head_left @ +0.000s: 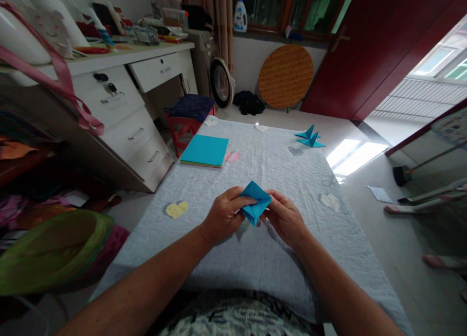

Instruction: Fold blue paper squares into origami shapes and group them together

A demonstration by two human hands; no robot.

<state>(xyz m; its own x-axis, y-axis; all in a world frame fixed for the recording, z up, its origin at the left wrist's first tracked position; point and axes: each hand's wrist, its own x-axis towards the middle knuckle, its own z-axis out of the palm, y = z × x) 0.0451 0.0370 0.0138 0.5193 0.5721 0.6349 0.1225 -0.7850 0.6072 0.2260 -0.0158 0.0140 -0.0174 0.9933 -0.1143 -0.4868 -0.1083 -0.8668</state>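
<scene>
A folded sheet of blue origami paper (254,200) is held between my two hands, just above the cloth-covered table near its front. My left hand (224,213) grips its left side, with the thumb lying across the paper's face. At the right corner, my right hand (284,214) pinches the paper between thumb and fingers. The fingertips behind the paper are partly hidden. Farther off to the left lies a stack of square paper (205,150) with a blue sheet on top. Folded blue paper figures (311,137) with pointed wings stand at the table's far right corner.
A pale quilted cloth (270,156) with heart patches covers the table. Behind the left far corner stands a red stool (189,110). A white desk (120,107) is at the left, above a green-lined bin (54,248). Brooms (403,174) lean at the right.
</scene>
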